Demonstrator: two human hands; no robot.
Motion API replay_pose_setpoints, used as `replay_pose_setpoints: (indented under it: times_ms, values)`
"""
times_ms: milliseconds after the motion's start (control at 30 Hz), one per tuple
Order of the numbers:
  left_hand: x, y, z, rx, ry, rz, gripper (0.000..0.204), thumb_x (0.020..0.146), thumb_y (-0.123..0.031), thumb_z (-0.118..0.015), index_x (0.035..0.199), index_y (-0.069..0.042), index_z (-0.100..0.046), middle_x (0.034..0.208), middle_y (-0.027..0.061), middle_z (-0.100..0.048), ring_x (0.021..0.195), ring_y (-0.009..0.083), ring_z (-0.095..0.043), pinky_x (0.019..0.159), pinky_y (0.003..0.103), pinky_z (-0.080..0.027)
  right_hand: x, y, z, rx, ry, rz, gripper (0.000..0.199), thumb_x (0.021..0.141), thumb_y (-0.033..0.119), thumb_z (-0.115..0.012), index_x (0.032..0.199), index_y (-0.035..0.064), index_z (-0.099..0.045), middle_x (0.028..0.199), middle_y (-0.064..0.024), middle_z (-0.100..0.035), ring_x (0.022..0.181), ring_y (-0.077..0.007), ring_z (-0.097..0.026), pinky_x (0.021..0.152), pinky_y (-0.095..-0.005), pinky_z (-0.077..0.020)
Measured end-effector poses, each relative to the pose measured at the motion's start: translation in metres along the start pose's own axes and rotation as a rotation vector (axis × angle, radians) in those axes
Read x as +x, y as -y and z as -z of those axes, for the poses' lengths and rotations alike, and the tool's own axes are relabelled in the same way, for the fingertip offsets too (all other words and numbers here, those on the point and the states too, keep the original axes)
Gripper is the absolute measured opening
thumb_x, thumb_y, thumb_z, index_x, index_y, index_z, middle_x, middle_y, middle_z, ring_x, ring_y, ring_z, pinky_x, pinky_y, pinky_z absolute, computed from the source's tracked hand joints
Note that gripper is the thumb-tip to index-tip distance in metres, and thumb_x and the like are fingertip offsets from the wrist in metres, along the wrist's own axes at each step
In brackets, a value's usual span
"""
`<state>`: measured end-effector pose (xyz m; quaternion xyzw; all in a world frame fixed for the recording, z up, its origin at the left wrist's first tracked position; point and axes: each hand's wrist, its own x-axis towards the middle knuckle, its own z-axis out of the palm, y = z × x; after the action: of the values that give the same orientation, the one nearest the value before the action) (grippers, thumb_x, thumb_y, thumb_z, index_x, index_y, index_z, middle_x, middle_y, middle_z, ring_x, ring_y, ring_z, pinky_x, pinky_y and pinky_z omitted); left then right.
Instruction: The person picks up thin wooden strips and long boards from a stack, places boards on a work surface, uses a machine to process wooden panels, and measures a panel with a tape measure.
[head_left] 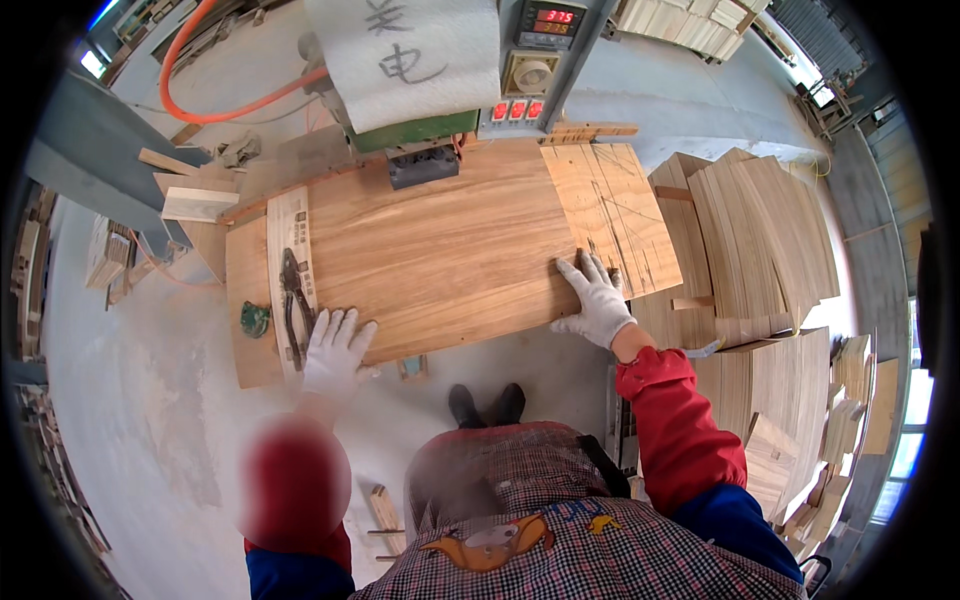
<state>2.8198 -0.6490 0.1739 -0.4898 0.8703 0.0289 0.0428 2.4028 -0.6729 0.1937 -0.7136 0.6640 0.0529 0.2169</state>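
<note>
A brown wood panel (440, 240) lies across the work table in front of me, its far edge under a dark metal block (422, 168). My left hand (338, 352), in a white glove, rests with fingers stretched on the near left part of the panel. Beside it, dark-handled pliers (291, 290) lie on a pale printed strip (288, 215). A small green object (254, 320) sits further left; its kind is unclear. My right hand (597, 302), also white-gloved, lies with fingers spread at the near right edge, by a lighter plywood piece (625, 215).
Stacks of wood panels (765, 235) stand close on the right, with more boards (765, 400) nearer me. Beyond the table are a white cloth (405, 60) on a machine, a control box (545, 65) with red switches, and an orange hose (170, 75). A grey column (105, 150) rises left.
</note>
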Motion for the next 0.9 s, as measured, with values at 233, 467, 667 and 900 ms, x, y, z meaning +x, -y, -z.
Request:
replay_pose_setpoints:
  times_ms: [233, 467, 667, 900]
  values:
    - [0.000, 0.001, -0.002, -0.001, -0.001, 0.001, 0.075, 0.070, -0.045, -0.073, 0.133, -0.012, -0.049, 0.138, 0.0202, -0.044, 0.130, 0.0361, -0.038, 0.115, 0.048, -0.017, 0.000, 0.001, 0.002, 0.001, 0.015, -0.009, 0.101, 0.065, 0.043, -0.081, 0.148, 0.0219, -0.026, 0.153, -0.0226, -0.017, 0.144, -0.0338, -0.011, 0.114, -0.0550, -0.0114]
    - [0.001, -0.001, 0.001, 0.003, 0.013, 0.011, 0.076, 0.070, -0.045, -0.072, 0.134, -0.012, -0.048, 0.139, 0.0201, -0.043, 0.131, 0.0359, -0.038, 0.115, 0.047, -0.017, 0.000, 0.000, 0.003, -0.008, 0.023, -0.020, 0.100, 0.066, 0.045, -0.080, 0.148, 0.0239, -0.026, 0.154, -0.0202, -0.017, 0.144, -0.0330, -0.012, 0.114, -0.0565, -0.0103]
    - [-0.002, 0.001, -0.001, 0.025, 0.023, 0.020, 0.076, 0.070, -0.046, -0.073, 0.134, -0.012, -0.048, 0.139, 0.0197, -0.043, 0.131, 0.0353, -0.037, 0.115, 0.048, -0.017, 0.002, 0.000, 0.000, -0.007, 0.005, -0.009, 0.100, 0.064, 0.044, -0.081, 0.147, 0.0243, -0.028, 0.153, -0.0208, -0.020, 0.143, -0.0339, -0.014, 0.113, -0.0575, -0.0108]
    - [-0.010, 0.007, 0.001, -0.059, -0.125, 0.085, 0.085, 0.062, -0.044, -0.080, 0.133, -0.009, -0.048, 0.142, 0.0207, -0.037, 0.134, 0.0385, -0.031, 0.113, 0.052, -0.019, -0.003, 0.002, 0.004, 0.020, -0.026, -0.023, 0.100, 0.063, 0.043, -0.082, 0.147, 0.0219, -0.030, 0.152, -0.0215, -0.020, 0.143, -0.0345, -0.015, 0.114, -0.0560, -0.0103]
